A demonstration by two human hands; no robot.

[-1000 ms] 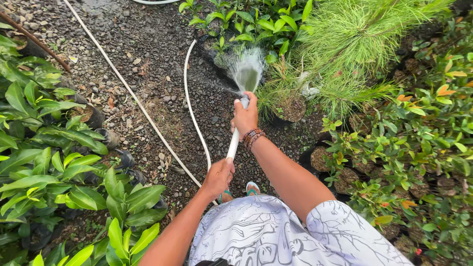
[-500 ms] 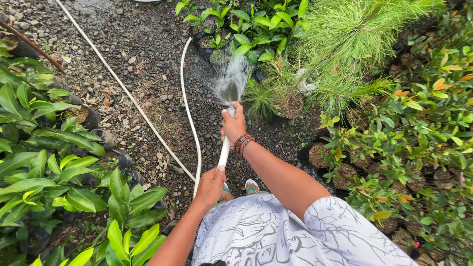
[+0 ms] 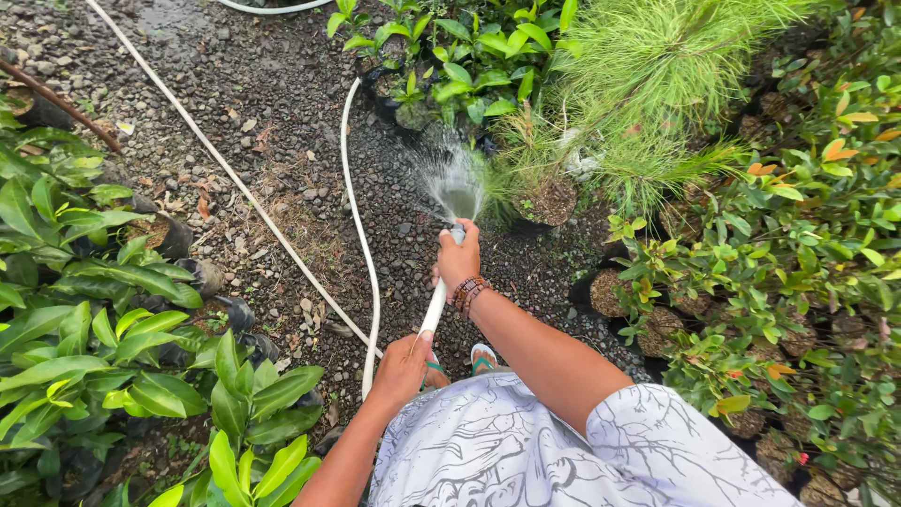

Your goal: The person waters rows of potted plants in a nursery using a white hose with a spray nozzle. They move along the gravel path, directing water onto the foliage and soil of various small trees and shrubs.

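Gravel and dark wet soil make up the ground of this garden path, hemmed by potted plants on both sides. Nearest the camera, a white patterned shirt fills the bottom edge, with sandalled toes just showing past it. The left hand is closed around the white hose low down, fingers wrapped under it and hidden from view. Further along, the right hand, a beaded bracelet at its wrist, grips the hose's end, fingers curled fully round it with the thumb pressed over the mouth. Water fans out from just beyond the thumb. The rest of the hose curves from beside the left hand away up the path. Beyond the spray stand a feathery fine-needled shrub and broad-leaved green plants in black nursery bags. Large glossy leaves crowd the left side.
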